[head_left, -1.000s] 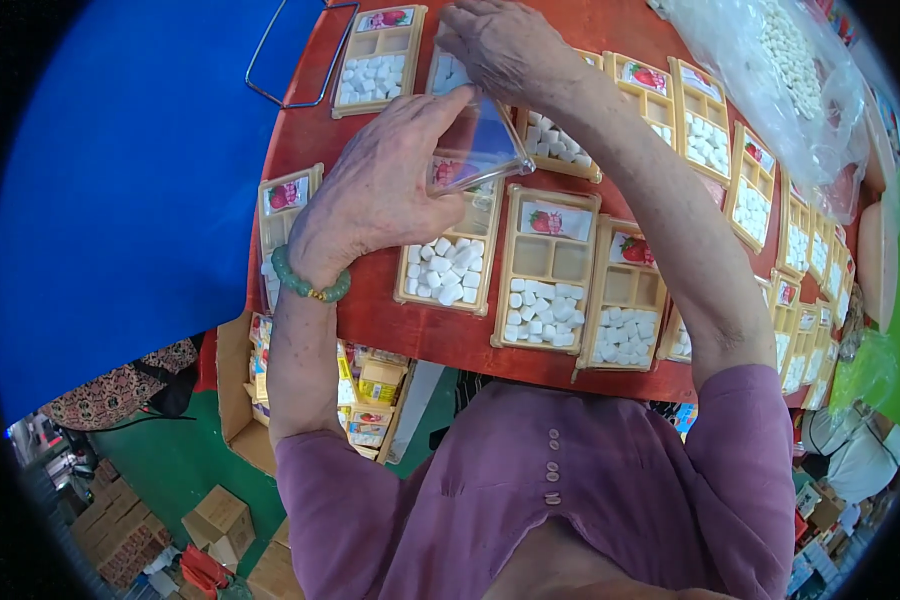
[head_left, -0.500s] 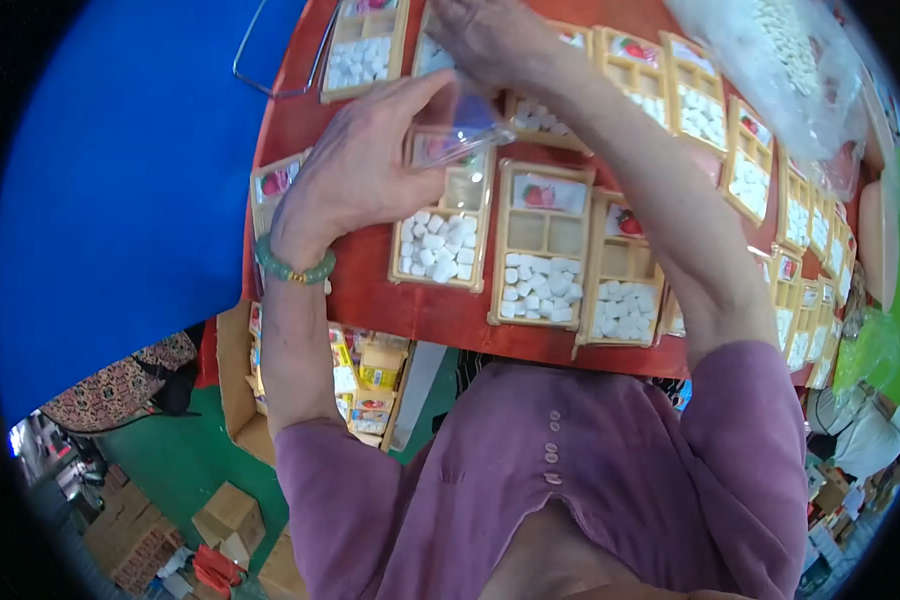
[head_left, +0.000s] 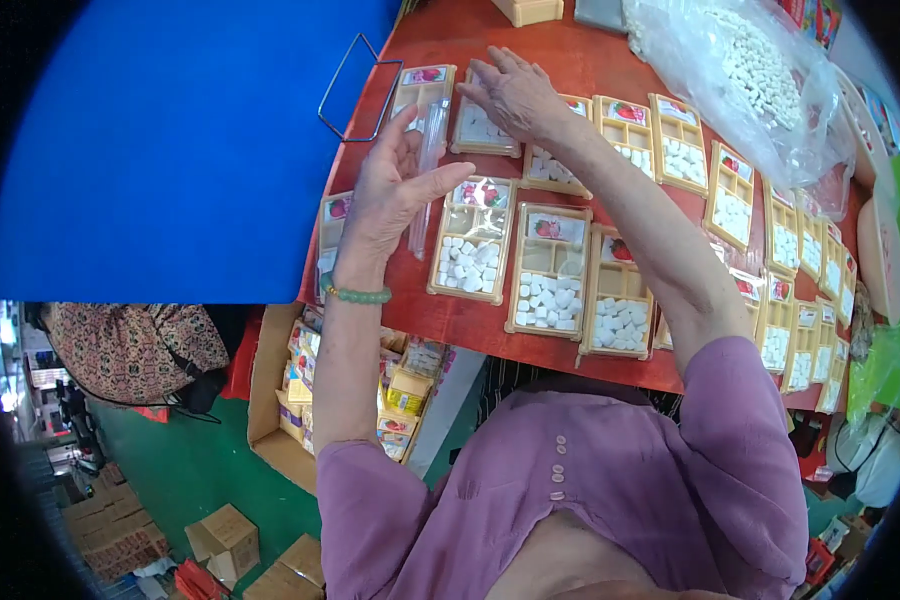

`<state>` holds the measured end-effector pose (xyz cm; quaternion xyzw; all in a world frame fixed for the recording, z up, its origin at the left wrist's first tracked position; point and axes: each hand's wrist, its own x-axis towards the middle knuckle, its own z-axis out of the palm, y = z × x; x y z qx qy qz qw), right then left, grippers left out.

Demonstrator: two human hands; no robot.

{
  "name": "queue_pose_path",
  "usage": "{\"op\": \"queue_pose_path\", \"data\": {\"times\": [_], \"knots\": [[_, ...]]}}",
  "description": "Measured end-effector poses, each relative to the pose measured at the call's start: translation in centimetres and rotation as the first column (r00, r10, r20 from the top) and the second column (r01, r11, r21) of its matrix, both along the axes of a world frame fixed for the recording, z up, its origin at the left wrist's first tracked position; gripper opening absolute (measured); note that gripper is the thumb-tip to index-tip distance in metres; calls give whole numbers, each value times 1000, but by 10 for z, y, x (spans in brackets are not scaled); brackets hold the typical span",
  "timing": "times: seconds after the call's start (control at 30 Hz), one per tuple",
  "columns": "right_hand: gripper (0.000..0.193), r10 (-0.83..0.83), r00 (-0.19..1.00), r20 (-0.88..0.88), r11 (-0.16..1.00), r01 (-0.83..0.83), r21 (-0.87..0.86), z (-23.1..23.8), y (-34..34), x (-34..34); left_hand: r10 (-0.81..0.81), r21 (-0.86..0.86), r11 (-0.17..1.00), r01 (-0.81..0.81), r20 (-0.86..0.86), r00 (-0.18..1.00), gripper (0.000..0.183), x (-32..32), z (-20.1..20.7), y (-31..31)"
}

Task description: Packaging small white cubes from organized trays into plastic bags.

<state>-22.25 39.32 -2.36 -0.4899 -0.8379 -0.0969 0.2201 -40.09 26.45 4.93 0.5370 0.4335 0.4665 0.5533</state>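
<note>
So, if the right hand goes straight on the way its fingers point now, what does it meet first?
The right hand points up and left across the red table, fingers on a tan tray. Going on, it would probably meet the next tray first, then the wire handle; depth is unclear.

Your view is bright and evenly lit from above, with soft, faint shadows. Glare shines off the clear plastic bag point(head_left: 760, 80). Fisheye distortion bends the red table point(head_left: 570, 45) edges, and black vignetting rings the frame.
</note>
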Motion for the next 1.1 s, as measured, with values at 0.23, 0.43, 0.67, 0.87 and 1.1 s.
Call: {"op": "queue_pose_path", "data": {"times": [0.23,0.43,0.67,0.87,1.1], "knots": [[42,-131,587,-799,644,-562,-519,95,-84,19,39,71,997,-44,70,997,94,5,0,-7],[26,-97,568,-817,541,-659,-523,102,-112,14,-37,161,987,28,54,998,97,25,1,-10],[21,-92,483,-871,582,-683,-441,99,-127,21,-125,183,979,95,163,979,101,34,4,-17],[24,-39,333,-942,635,-720,-281,94,-132,27,-303,78,953,294,312,900,88,35,9,-17],[20,-140,271,-952,584,-754,-301,93,-133,40,-317,2,937,348,417,852,75,50,1,-23]]}}
